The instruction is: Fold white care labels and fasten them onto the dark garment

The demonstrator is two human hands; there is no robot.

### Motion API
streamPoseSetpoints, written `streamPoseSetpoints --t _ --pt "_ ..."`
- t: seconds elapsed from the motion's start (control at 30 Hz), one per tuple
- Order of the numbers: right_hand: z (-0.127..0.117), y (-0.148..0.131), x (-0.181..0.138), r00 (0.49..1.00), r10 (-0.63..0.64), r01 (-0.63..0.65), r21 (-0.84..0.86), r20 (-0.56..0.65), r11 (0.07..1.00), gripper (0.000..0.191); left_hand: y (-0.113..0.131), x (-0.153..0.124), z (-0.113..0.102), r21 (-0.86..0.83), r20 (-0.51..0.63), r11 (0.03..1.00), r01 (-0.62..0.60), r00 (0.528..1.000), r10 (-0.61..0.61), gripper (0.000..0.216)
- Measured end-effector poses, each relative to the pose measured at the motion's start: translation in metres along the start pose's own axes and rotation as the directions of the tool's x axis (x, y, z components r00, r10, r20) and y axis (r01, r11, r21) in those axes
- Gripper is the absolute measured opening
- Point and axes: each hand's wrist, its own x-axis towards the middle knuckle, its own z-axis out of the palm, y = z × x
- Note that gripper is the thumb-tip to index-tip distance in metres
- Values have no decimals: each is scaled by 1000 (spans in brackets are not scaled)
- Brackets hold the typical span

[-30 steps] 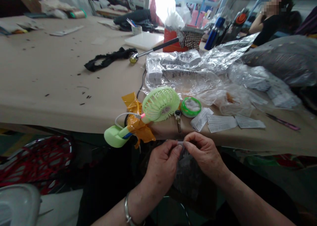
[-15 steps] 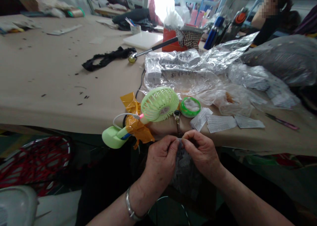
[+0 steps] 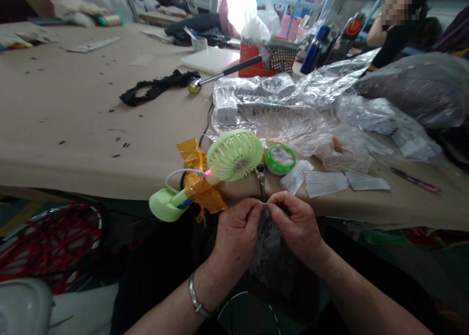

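Observation:
My left hand (image 3: pixel 238 232) and my right hand (image 3: pixel 296 225) meet in front of the table edge, thumbs and forefingers pinched. Between their fingertips is a thin white piece (image 3: pixel 263 204), mostly hidden, too small to tell its kind. Below it, a dim heap of pale, label-like pieces (image 3: pixel 273 252) shows between the wrists. Just beyond my fingertips, a short metal rod with a black knob (image 3: pixel 261 171) stands at the edge. A round green tub (image 3: pixel 280 160) with white fluffy stuff sits behind it. Printed paper strips (image 3: pixel 326 183) lie to its right.
A light-green fan (image 3: pixel 234 156) is fixed with brown tape (image 3: pixel 203 193) at the table edge. Clear plastic bags (image 3: pixel 271 117) with paper stacks lie behind it. Tweezers (image 3: pixel 414 180) lie at the right. A black cloth strip (image 3: pixel 157 87) is farther left. Another person (image 3: pixel 397 36) sits at the back right.
Both hands stay pinched together at nearly the same spot, with a slight shift of the fingertips. The whole view has moved a little. The other person's head and arm have shifted slightly.

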Motion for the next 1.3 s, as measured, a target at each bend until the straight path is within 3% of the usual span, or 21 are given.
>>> streamPoseSetpoints --t 0.27,0.37,0.43,0.53,0.63,0.73,0.8,0.9,1.07,1.17,1.3 --pt "-1 0 -9 1000 8 -8 18 7 1000 10 1 -6 -1 -4 26 1000 14 1000 -13 17" --pt "-10 -9 -17 996 -79 80 -44 30 996 7 -2 -14 -2 -20 46 1000 3 999 -2 18" --pt "-21 -18 -18 979 -202 204 -126 30 971 9 -8 -18 -2 -32 59 999 16 998 -14 19" --pt "-39 -27 -3 916 -401 387 -300 18 872 11 -25 -21 -1 -26 89 997 69 994 -66 21" --pt "-54 -27 29 847 -530 458 -549 31 699 19 -43 -20 1 -38 31 996 80 996 -79 22" --pt "-59 -18 57 862 -499 392 -745 92 539 27 -51 -20 0 -23 18 995 100 995 -100 25" --pt "-59 -12 67 883 -451 365 -792 129 489 24 -52 -22 0 -3 34 993 121 992 -121 21" --pt "-62 -6 67 876 -466 380 -769 122 514 20 -52 -25 -1 13 52 989 151 987 -151 17" --pt "-75 1 44 830 -558 423 -638 -13 644 8 -54 -26 2 22 56 986 166 984 -167 15" --pt "-72 10 22 855 -517 405 -685 49 606 7 -53 -27 6 36 83 979 200 976 -202 15" --pt "-57 22 1 865 -491 383 -764 99 519 25 -50 -31 12 19 111 977 214 970 -215 16"
